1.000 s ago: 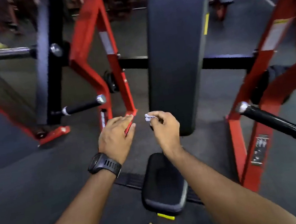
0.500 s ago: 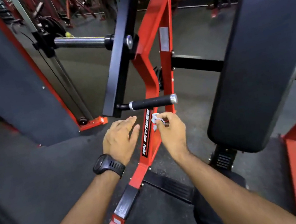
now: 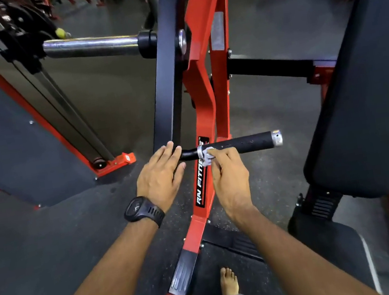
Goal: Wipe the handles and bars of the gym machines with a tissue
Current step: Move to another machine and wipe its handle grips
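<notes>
1. Your right hand (image 3: 231,179) sits just right of the picture's centre. Its fingers are curled, pinching a small white tissue (image 3: 208,155) at the hand's 11 o'clock.
2. The tissue is pressed against the black handle (image 3: 243,143), right at the silver ring near the handle's inner end. The handle runs level from 9 to 3 o'clock and has a silver cap at its 3 o'clock tip.
3. Your left hand (image 3: 161,175) is flat, with the fingers straight and close together, and it holds nothing. Its fingertips reach the bent inner end of the handle at the hand's 12 o'clock; I cannot tell whether they touch it.
4. Your hands are apart but near each other, with the slanted leg of the red frame (image 3: 208,110) between them.
5. A black watch (image 3: 143,211) sits on your left wrist, at 7 o'clock from that hand.
6. A black upright (image 3: 167,75) rises at 12 o'clock from your left hand, beside the red frame. Near the top, a steel bar (image 3: 90,46) sticks out from it toward 9 o'clock.
7. A big black back pad (image 3: 367,96) fills the 3 o'clock side.
8. Your bare foot (image 3: 229,282) stands at 6 o'clock on the dark floor (image 3: 39,246).
</notes>
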